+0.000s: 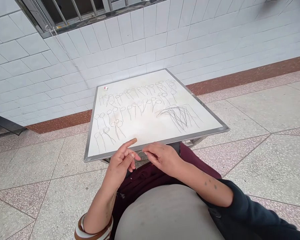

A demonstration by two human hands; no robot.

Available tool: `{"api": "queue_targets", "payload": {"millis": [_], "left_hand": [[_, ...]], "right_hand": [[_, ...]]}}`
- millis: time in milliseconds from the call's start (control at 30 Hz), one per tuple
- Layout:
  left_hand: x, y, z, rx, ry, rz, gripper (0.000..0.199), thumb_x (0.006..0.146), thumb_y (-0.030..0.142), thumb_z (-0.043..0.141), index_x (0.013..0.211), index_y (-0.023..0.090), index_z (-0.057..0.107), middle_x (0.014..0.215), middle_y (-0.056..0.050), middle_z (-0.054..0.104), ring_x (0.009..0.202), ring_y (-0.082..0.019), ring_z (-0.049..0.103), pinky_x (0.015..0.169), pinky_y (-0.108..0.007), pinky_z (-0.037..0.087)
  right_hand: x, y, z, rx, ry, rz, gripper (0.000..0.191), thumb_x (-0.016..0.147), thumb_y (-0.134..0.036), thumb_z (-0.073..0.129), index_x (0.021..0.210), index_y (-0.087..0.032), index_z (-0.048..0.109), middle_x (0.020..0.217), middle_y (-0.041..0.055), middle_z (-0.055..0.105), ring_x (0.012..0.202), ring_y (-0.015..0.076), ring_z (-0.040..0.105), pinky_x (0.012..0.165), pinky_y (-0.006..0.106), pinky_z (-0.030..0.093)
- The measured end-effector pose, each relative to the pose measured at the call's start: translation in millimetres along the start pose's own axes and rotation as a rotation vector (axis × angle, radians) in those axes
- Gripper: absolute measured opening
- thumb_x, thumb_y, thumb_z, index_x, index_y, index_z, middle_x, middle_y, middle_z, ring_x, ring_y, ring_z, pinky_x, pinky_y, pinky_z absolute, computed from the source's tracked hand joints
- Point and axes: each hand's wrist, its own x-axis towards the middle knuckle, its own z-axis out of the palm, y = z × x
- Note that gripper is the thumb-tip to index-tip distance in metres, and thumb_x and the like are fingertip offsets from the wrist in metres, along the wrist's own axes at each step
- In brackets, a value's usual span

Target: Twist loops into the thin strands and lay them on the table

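Tiny white-and-red thing (106, 88) sitting near the far left corner of the table (142, 130), tiled wall (150, 45) past the far edge, barred window (76, 9) higher up, cord (76, 67) dangling off it.

L hand (124, 158) & R hand (164, 158) close tog. at the white table's (146, 128) near edge, thin strand (139, 152) pinched btwn 'em! Looped strands (116, 123) in rows across the top, loose strands (179, 116) bunched nr R side, small red-&-white item (106, 88) far L corner.
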Motion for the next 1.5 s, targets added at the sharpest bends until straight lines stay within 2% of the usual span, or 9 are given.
{"api": "queue_targets", "payload": {"millis": [200, 333, 533, 700, 967, 1067, 1233, 1333, 1500], "left_hand": [[-1.6, 0.2, 0.5, -0.007, -0.079, -0.1, 0.057, 0.087, 0.034, 0.061, 0.139, 0.02, 0.045, 0.076, -0.001, 0.065, 0.057, -0.008, 0.041, 0.051, -0.022, 0.031], [-5.6, 0.7, -5.0, 0.065, -0.168, -0.135, 0.059, 0.087, 0.03, 0.06, 0.141, 0.018, 0.041, 0.074, 0.0, 0.064, 0.06, -0.01, 0.041, 0.055, -0.024, 0.031], [-11.6, -3.1, -15.3, 0.195, -0.299, -0.169, 0.062, 0.088, 0.027, 0.056, 0.145, 0.018, 0.033, 0.072, 0.003, 0.06, 0.058, -0.01, 0.037, 0.056, -0.026, 0.027], [-15.0, -2.6, -22.0, 0.243, -0.262, -0.16, 0.061, 0.088, 0.024, 0.053, 0.146, 0.019, 0.033, 0.07, 0.005, 0.056, 0.059, -0.01, 0.038, 0.059, -0.026, 0.029], [-22.3, -8.0, -43.4, 0.274, -0.201, -0.152, 0.059, 0.088, 0.021, 0.049, 0.145, 0.024, 0.036, 0.069, 0.005, 0.054, 0.068, -0.013, 0.048, 0.066, -0.027, 0.034], [-26.2, -13.3, -62.0, 0.306, -0.112, -0.152, 0.055, 0.089, 0.023, 0.048, 0.143, 0.025, 0.04, 0.069, 0.005, 0.054, 0.072, -0.014, 0.051, 0.072, -0.029, 0.036], [-31.6, -16.9, -94.3, 0.359, 0.33, -0.04, 0.055, 0.089, 0.034, 0.053, 0.141, 0.023, 0.043, 0.072, 0.003, 0.059, 0.072, -0.015, 0.05, 0.075, -0.029, 0.04], [-32.1, -6.9, -84.5, 0.433, 0.373, 0.018, 0.051, 0.09, 0.038, 0.054, 0.139, 0.026, 0.047, 0.081, 0.001, 0.065, 0.07, -0.014, 0.052, 0.07, -0.028, 0.043], [-22.9, 7.3, -32.4, 0.622, 0.244, 0.215, 0.038, 0.092, 0.037, 0.053, 0.129, 0.03, 0.057, 0.104, -0.002, 0.069, 0.089, -0.017, 0.061, 0.081, -0.032, 0.048]], "right_hand": [[3.3, -3.1, -12.5, 0.249, -0.191, 0.024, 0.018, 0.097, -0.02, 0.044, 0.093, -0.02, 0.062, 0.068, -0.0017, 0.061, 0.067, 0.0124, 0.055, 0.067, 0.024, 0.042], [1.4, -1.3, -13.1, 0.213, -0.297, -0.087, 0.019, 0.096, -0.017, 0.044, 0.096, -0.02, 0.062, 0.073, -0.0007, 0.063, 0.073, 0.014, 0.054, 0.07, 0.025, 0.041], [-7.1, -2.3, -7.4, 0.019, -0.271, -0.23, 0.022, 0.096, -0.017, 0.041, 0.091, -0.018, 0.063, 0.067, 0.0003, 0.059, 0.068, 0.0147, 0.048, 0.059, 0.024, 0.034], [-6.0, -1.7, -7.1, -0.03, -0.214, -0.266, 0.022, 0.096, -0.015, 0.041, 0.091, -0.018, 0.062, 0.066, -0.0003, 0.059, 0.066, 0.0144, 0.045, 0.059, 0.025, 0.033], [-7.2, 7.0, -8.9, -0.052, -0.22, -0.223, 0.021, 0.094, -0.013, 0.041, 0.096, -0.019, 0.062, 0.076, 0.002, 0.064, 0.067, 0.0147, 0.047, 0.061, 0.025, 0.035], [-7.6, 15.3, -14.2, -0.07, -0.178, -0.142, 0.021, 0.095, -0.016, 0.041, 0.093, -0.019, 0.062, 0.07, 0.0018, 0.061, 0.066, 0.015, 0.049, 0.059, 0.025, 0.036], [-4.8, 26.5, -27.3, -0.073, -0.089, 0.069, 0.019, 0.096, -0.022, 0.044, 0.095, -0.019, 0.062, 0.078, 0.0031, 0.063, 0.072, 0.0149, 0.057, 0.065, 0.026, 0.041], [-2.4, 22.1, -26.7, -0.049, -0.121, 0.043, 0.02, 0.096, -0.021, 0.042, 0.095, -0.019, 0.062, 0.081, 0.004, 0.065, 0.072, 0.0153, 0.058, 0.066, 0.026, 0.043], [0.1, 10.1, -23.2, -0.048, -0.117, 0.016, 0.021, 0.097, -0.021, 0.041, 0.096, -0.018, 0.061, 0.08, 0.0046, 0.065, 0.071, 0.0154, 0.058, 0.065, 0.027, 0.044]]}}
